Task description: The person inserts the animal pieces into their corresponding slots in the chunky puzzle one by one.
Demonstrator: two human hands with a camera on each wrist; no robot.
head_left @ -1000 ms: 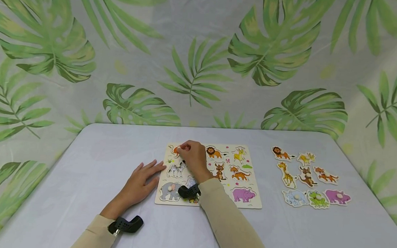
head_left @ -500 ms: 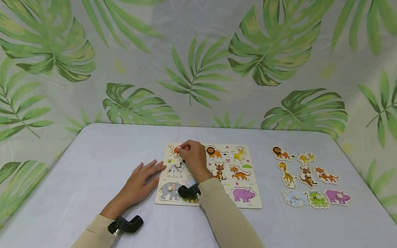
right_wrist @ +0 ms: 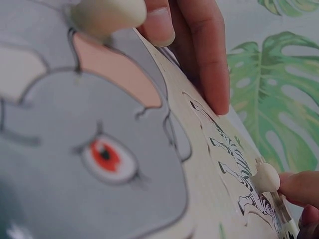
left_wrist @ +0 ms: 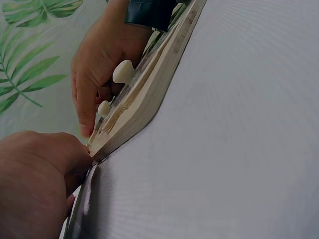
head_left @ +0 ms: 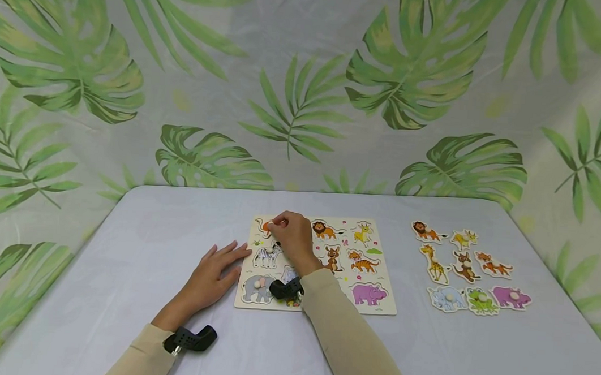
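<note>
Farthest left, the left hand (head_left: 213,273) lies on the white table (head_left: 139,247), its fingers slightly apart and the tips touching the left edge of the puzzle board (head_left: 377,276). In the board's left column, the zebra piece (head_left: 266,256) and, below it, the grey elephant piece (head_left: 257,290) sit in their recesses, each with a pale knob standing up. Above them, in the upper left corner, is the orange piece (head_left: 264,227) — the right hand (head_left: 294,238) has thumb and fingers clamped together on it, partly hiding it. The right hand and forearm cover the board's middle. Farther right, the lion recess (head_left: 325,230), goat recess (head_left: 362,235), kangaroo recess (head_left: 332,260), tiger recess (head_left: 363,262) and hippo recess (head_left: 368,295) show only their printed pictures. Beyond the board's right edge, eight loose pieces (head_left: 463,265) lie directly on the table — lion, giraffe, frog and hippo among them.
</note>
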